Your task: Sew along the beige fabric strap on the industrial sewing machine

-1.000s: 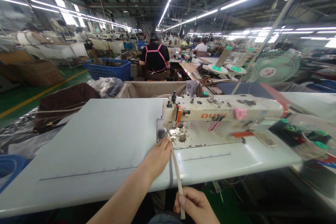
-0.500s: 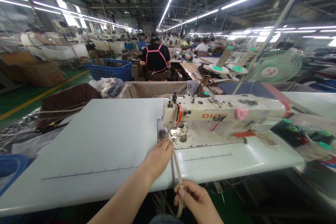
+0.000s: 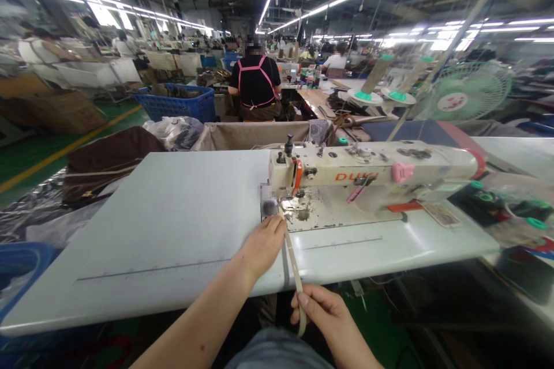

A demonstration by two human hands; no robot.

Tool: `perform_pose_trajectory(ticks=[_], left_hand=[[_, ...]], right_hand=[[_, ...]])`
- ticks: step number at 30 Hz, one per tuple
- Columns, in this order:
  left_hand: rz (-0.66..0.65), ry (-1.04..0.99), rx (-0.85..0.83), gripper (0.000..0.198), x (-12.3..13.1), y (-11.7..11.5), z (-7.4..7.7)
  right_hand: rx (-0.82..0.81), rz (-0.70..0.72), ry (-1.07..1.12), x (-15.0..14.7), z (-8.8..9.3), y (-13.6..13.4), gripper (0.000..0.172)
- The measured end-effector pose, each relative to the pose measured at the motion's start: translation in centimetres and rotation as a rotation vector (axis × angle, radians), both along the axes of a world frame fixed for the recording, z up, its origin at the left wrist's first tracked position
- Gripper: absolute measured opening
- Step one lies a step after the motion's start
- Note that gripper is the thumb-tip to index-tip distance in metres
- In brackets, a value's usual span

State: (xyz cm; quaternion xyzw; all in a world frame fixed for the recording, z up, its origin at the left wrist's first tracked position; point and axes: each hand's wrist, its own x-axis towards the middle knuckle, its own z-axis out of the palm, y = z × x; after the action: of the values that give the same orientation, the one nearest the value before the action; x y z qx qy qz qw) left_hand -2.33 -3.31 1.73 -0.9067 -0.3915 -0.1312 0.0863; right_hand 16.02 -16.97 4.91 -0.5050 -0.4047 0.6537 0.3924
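Note:
A narrow beige strip (image 3: 292,256) runs from the needle area of the sewing machine (image 3: 372,176) toward me and over the table's front edge. Close to the presser foot, my left hand (image 3: 269,240) has its fingers pressed together on the strip's far end. Below the front edge, my right hand (image 3: 318,308) pinches the strip between thumb and fingers, with its tail curling down beneath. The needle tip is too small to make out.
A pale table (image 3: 190,207) with a printed ruler surrounds the machine. Behind it stand a beige fabric bin (image 3: 255,135), a blue basket (image 3: 177,105), thread cones (image 3: 374,78) and a green fan (image 3: 470,95). A person (image 3: 256,83) sits ahead, back turned. Brown fabric (image 3: 108,164) lies left.
The camera view has shifted, so the table and machine appear slightly higher. Both hands keep their hold on the strip, and its hanging loop looks shorter below my right hand.

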Motion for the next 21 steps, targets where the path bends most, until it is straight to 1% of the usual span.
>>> perform_pose_trajectory(ticks=[5, 7, 9, 13, 15, 17, 21], left_hand=[[-0.004, 0.016, 0.015, 0.030, 0.1, -0.1, 0.3], [0.004, 0.006, 0.026, 0.029, 0.1, -0.1, 0.4], [0.006, 0.004, 0.033, 0.028, 0.1, -0.1, 0.4], [-0.025, 0.039, 0.036, 0.025, 0.1, 0.0, 0.4], [-0.021, 0.026, 0.033, 0.025, 0.1, 0.0, 0.3], [-0.012, 0.003, 0.027, 0.026, 0.1, 0.0, 0.2], [-0.005, -0.004, 0.030, 0.030, 0.1, 0.0, 0.0]], right_hand=[[-0.014, -0.014, -0.004, 0.0, 0.2, 0.1, 0.053], [-0.019, -0.018, -0.006, 0.0, -0.1, 0.2, 0.052], [-0.011, -0.004, -0.010, 0.2, -0.9, 0.2, 0.053], [0.022, 0.023, -0.030, 0.6, -3.0, 0.2, 0.059], [0.024, 0.024, -0.048, 0.8, -3.5, 0.2, 0.062], [0.017, 0.040, -0.070, 0.8, -3.3, 0.2, 0.063], [0.010, 0.073, -0.072, 0.8, -1.9, 0.1, 0.060]])
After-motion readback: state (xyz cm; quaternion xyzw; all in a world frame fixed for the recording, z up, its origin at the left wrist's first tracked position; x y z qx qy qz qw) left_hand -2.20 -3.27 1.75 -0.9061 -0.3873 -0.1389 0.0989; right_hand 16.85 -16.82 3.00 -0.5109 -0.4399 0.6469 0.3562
